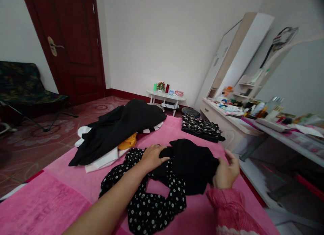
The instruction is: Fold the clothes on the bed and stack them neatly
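A plain black garment (191, 167) lies bunched on the pink bed cover, partly against black cloth with white dots (157, 208). I cannot tell whether the two are one piece. My left hand (154, 158) rests on top where they meet, fingers spread and lying on the cloth. At the garment's right side, my right hand (226, 171) is at its edge, which is drawn out to a point there. Some fingers of this hand are raised, and those at the cloth are partly hidden.
A heap of clothes (126, 127), mostly black with white and yellow pieces, lies to the left. Folded floral clothing (201, 127) sits at the far right of the pink cover (60, 201). A cluttered dresser (227, 116) stands along the right side.
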Available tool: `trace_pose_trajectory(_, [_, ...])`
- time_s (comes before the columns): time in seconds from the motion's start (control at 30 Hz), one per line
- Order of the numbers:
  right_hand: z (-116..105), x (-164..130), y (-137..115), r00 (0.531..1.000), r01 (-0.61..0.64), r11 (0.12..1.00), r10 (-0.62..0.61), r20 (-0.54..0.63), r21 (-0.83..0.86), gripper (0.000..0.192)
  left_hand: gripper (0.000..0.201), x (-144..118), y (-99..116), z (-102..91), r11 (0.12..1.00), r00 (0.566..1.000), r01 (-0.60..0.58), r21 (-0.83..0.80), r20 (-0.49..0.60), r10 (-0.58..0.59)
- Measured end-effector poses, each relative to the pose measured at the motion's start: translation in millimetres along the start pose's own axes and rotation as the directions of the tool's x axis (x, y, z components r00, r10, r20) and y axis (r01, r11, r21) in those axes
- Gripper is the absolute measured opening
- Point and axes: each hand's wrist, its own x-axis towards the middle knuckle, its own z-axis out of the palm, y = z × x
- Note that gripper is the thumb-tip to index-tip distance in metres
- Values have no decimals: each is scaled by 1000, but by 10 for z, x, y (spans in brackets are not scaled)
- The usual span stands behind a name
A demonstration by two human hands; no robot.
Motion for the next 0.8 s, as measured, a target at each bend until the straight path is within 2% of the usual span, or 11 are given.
trace_pose_trajectory(0.07, [82, -81, -227, 938, 58, 998, -42, 344, -36, 38, 50, 12, 17, -29, 1000, 1000, -1, -7, 5, 1])
trace_pose_trajectory(0.13, [163, -192, -411, 667, 138, 986, -26, 745, -90, 53, 49, 18, 14, -42, 1000, 1000, -15, -20, 5, 15])
trace_pose_trajectory(0.2, [226, -312, -493, 407, 287, 945, 26, 913, -155, 81, 48, 12, 8, -45, 999, 1000, -21, -26, 0, 21])
trace_pose_trajectory(0.27, [270, -415, -480, 337, 414, 878, 96, 937, -239, 96, 48, 0, 8, -44, 999, 1000, -23, -28, 1, 23])
trace_pose_trajectory(0.4, [310, -456, -395, 410, 392, 857, 163, 897, -335, 55, 47, -12, 19, -38, 999, 999, -39, -27, 1, 39])
trace_pose_trajectory(0.47, [282, -340, -402, 401, 243, 934, 148, 904, -261, 25, 46, -10, 17, -32, 999, 999, -47, -26, -3, 47])
trace_pose_trajectory(0.53, [202, -129, -420, 495, 2, 975, 193, 847, -223, 21, 46, -6, 6, -18, 998, 999, -52, -29, -9, 52])
trace_pose_trajectory(0.6, [76, 141, -406, 738, -221, 964, 265, 620, -149, 31, 46, -1, -4, 2, 998, 998, -58, -38, -17, 57])
trace_pose_trajectory(0.67, [-64, 406, -340, 946, -265, 963, 248, 211, 56, 37, 45, 4, 5, 15, 996, 998, -60, -64, -38, 57])
trace_pose_trajectory(0.73, [-178, 605, -241, 977, -123, 968, 156, -142, 221, 36, 40, 1, 58, -4, 992, 993, -70, -106, -107, 58])
trace_pose_trajectory(0.8, [-241, 704, -154, 950, 15, 966, 66, -304, 257, 35, 31, -27, 181, -78, 985, 977, -107, -137, -197, 79])
